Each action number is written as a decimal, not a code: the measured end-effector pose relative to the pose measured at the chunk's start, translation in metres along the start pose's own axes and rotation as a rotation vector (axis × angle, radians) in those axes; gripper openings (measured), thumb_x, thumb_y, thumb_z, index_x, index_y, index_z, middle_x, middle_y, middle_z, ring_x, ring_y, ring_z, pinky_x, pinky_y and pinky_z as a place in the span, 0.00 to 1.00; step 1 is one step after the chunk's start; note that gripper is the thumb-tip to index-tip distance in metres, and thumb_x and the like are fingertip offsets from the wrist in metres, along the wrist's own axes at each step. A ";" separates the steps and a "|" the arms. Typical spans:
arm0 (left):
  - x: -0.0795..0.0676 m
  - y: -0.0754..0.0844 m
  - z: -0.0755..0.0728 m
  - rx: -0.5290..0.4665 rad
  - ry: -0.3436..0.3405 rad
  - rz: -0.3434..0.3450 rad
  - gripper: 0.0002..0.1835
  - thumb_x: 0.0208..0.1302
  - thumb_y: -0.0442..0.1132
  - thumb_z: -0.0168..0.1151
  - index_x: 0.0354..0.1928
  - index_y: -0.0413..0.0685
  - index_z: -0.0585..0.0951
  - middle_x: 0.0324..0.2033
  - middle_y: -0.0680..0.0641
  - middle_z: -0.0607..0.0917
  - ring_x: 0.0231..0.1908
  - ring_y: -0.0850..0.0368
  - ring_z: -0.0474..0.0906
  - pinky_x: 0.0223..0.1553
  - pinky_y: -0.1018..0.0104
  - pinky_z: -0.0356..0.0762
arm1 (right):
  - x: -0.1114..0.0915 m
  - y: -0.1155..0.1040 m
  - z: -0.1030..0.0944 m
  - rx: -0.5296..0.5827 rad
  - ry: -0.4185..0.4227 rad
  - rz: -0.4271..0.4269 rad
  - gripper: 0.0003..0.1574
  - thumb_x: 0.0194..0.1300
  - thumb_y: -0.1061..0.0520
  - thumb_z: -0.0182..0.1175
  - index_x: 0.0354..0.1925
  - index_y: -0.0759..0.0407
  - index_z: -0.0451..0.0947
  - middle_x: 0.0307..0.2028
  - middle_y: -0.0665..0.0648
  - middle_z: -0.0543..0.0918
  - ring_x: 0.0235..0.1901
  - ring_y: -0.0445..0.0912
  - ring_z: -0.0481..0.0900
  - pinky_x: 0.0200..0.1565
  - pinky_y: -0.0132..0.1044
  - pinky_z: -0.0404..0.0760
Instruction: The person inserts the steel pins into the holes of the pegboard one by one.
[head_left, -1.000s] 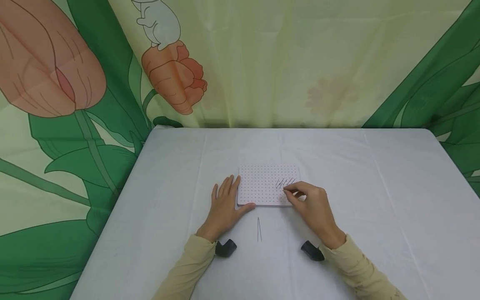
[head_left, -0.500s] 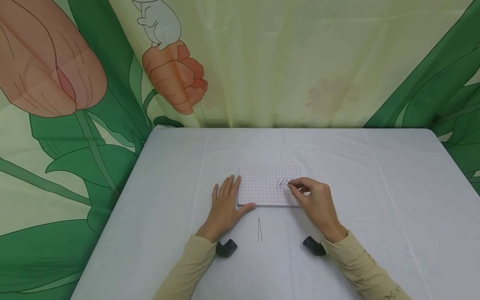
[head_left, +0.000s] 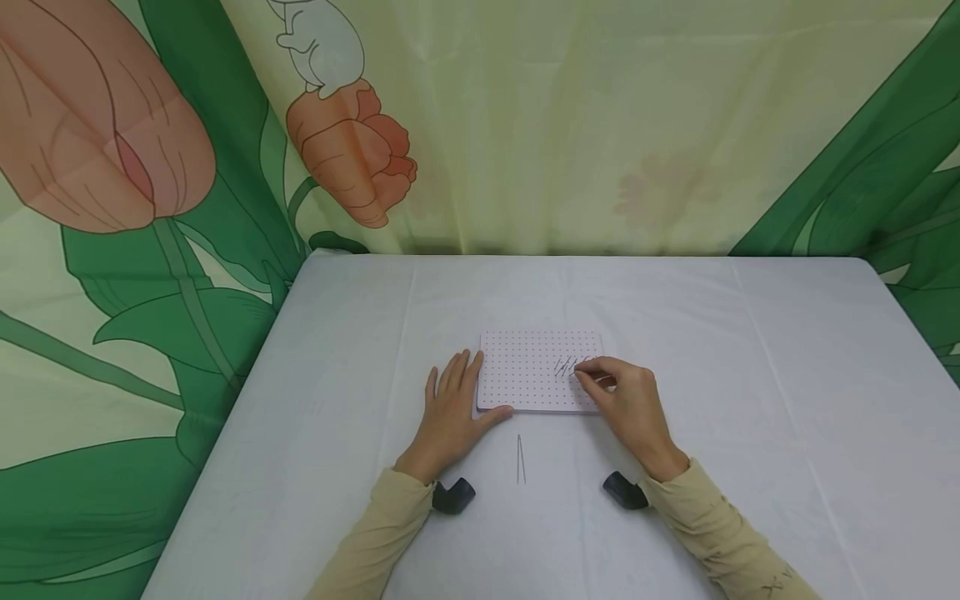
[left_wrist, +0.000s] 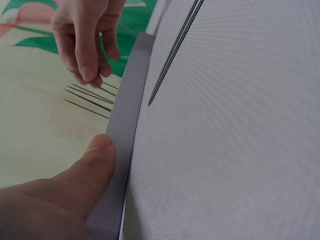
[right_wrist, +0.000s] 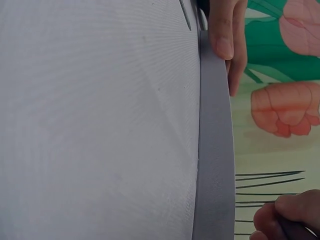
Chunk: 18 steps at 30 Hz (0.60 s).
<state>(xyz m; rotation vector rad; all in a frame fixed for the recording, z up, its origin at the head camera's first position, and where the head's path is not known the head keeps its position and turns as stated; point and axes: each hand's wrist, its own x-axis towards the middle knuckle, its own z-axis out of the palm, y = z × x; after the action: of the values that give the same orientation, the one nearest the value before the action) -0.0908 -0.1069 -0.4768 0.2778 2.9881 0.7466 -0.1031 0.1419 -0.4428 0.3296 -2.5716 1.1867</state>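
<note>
A white board [head_left: 513, 362] dotted with a grid of small holes lies on the table. Several thin dark needles [head_left: 564, 366] stand in its right half; the right wrist view has these needles [right_wrist: 270, 182] rising from the board. My left hand [head_left: 452, 408] rests at the board's left front corner, fingers straight and spread, thumb on the front edge [left_wrist: 131, 95]. Over the standing needles, my right hand [head_left: 628, 408] pinches one needle between thumb and fingertips. In the left wrist view a needle passes through the right hand's fingertips [left_wrist: 89, 74]. Whether its lower end sits in a hole is unclear.
Two loose needles [head_left: 521, 460] lie close together on the white tablecloth [head_left: 345, 375], in front of the board. Black wrist-camera housings [head_left: 453, 497] stick out by both cuffs. A printed curtain [head_left: 555, 125] hangs behind the table's far edge.
My right hand has shifted slightly right and up over the standing needles, then stays nearly still. The left hand keeps its place on the board's corner.
</note>
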 end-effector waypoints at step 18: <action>0.000 0.002 -0.001 -0.005 -0.007 -0.001 0.52 0.61 0.67 0.62 0.78 0.49 0.52 0.77 0.43 0.54 0.77 0.47 0.45 0.75 0.40 0.33 | 0.002 0.000 0.005 -0.020 -0.012 0.061 0.04 0.59 0.67 0.68 0.35 0.66 0.87 0.32 0.60 0.89 0.28 0.46 0.85 0.34 0.40 0.85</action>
<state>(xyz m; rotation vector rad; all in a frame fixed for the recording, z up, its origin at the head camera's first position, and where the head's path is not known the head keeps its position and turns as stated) -0.0903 -0.1052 -0.4753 0.2786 2.9792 0.7512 -0.1059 0.1382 -0.4450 0.2557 -2.6196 1.1820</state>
